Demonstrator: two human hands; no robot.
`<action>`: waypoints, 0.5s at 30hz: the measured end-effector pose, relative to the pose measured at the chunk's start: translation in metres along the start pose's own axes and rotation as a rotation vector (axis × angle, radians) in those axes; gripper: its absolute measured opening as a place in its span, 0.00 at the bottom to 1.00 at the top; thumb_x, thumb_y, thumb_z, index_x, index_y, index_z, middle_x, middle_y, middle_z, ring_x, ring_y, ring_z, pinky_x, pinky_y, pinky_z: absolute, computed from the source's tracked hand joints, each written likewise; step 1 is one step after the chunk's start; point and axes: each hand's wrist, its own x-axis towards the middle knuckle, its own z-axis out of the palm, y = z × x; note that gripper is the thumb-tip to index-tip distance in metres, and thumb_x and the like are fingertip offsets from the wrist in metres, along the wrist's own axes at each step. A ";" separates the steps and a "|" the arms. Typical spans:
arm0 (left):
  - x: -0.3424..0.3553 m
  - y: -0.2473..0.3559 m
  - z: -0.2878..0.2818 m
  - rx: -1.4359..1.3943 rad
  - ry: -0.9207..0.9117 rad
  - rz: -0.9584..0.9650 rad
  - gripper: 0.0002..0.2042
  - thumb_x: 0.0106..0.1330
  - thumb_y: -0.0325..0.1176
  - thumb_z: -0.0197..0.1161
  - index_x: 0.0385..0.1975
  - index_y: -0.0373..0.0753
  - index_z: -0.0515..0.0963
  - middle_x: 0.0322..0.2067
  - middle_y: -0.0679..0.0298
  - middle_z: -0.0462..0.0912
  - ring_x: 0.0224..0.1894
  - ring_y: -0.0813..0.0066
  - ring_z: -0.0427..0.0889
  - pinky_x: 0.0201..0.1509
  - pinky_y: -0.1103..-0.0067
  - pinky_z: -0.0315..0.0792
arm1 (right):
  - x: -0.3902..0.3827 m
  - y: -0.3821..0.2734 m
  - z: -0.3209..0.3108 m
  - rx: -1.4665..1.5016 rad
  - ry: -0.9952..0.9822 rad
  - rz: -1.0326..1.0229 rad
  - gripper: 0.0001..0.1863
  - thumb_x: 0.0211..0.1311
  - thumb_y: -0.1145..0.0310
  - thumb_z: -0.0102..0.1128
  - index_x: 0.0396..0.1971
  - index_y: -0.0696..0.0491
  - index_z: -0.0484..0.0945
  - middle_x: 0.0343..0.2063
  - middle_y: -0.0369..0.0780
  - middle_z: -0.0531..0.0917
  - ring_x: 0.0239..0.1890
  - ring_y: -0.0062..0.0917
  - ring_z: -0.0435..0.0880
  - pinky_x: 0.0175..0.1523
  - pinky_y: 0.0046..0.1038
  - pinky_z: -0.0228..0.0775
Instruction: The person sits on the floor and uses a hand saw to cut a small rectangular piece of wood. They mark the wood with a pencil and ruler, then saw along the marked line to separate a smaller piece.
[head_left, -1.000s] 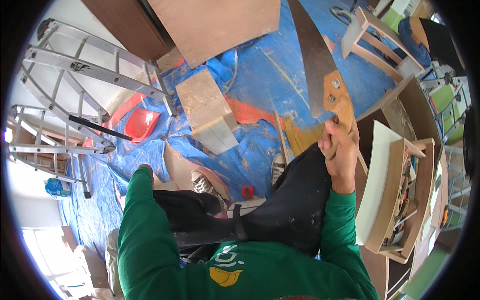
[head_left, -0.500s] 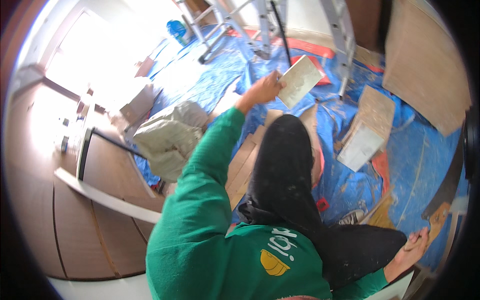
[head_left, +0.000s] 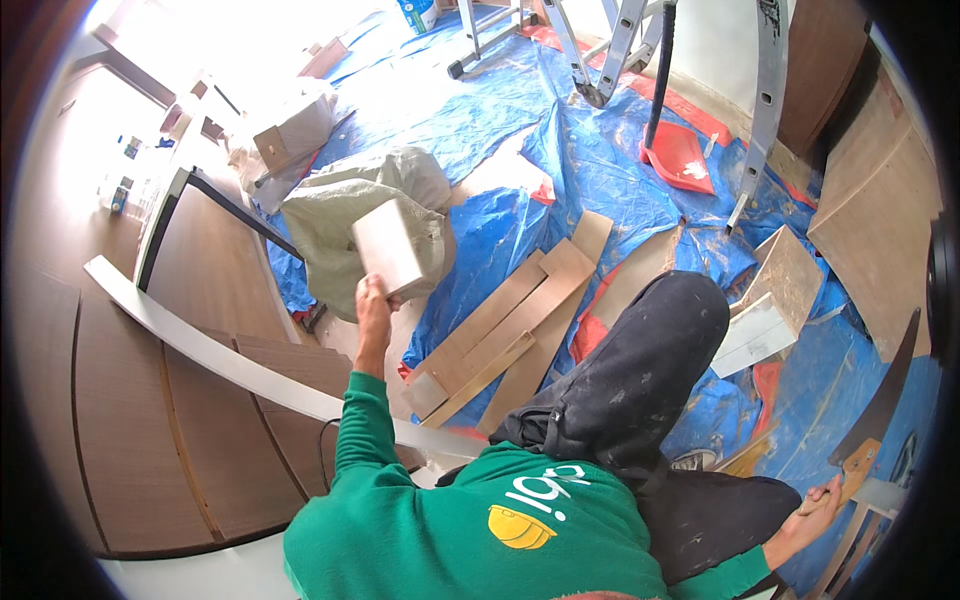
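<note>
My left hand is closed on the lower end of a short pale board offcut, lifted in front of a grey-green sack. At the far right, my right hand grips the wooden handle of a handsaw. The saw's dark blade points up and away from me. Between the two hands is my bent knee in dark trousers. Several loose wooden boards lie on the floor beyond my lap.
A blue tarp covers the floor. A stepladder and a red dustpan stand at the back. An open wooden box and a large plywood box are to the right. A long white strip crosses brown panels at left.
My left hand has swung the board offcut left and toward me, from over the tarp to in front of the sack. My view has shifted. The handsaw stays in my right hand.
</note>
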 end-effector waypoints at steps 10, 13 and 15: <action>0.060 -0.075 -0.072 -0.051 0.150 -0.225 0.18 0.84 0.43 0.51 0.53 0.31 0.73 0.32 0.61 0.80 0.25 0.75 0.77 0.25 0.77 0.70 | -0.005 -0.008 0.020 -0.132 0.021 -0.008 0.07 0.76 0.68 0.65 0.41 0.54 0.78 0.28 0.31 0.71 0.28 0.18 0.67 0.38 0.24 0.62; 0.031 -0.078 -0.067 -0.042 0.051 -0.039 0.18 0.85 0.42 0.51 0.59 0.31 0.73 0.40 0.58 0.83 0.29 0.74 0.82 0.28 0.78 0.73 | -0.006 -0.003 0.013 -0.109 0.025 -0.021 0.06 0.74 0.69 0.66 0.42 0.54 0.79 0.29 0.31 0.73 0.28 0.17 0.68 0.37 0.24 0.63; -0.002 -0.069 -0.033 0.082 0.045 -0.003 0.18 0.85 0.43 0.51 0.61 0.34 0.73 0.46 0.57 0.83 0.34 0.71 0.84 0.35 0.77 0.78 | 0.007 0.004 -0.025 -0.097 -0.010 -0.011 0.05 0.73 0.71 0.67 0.42 0.55 0.81 0.31 0.32 0.76 0.29 0.17 0.70 0.38 0.22 0.65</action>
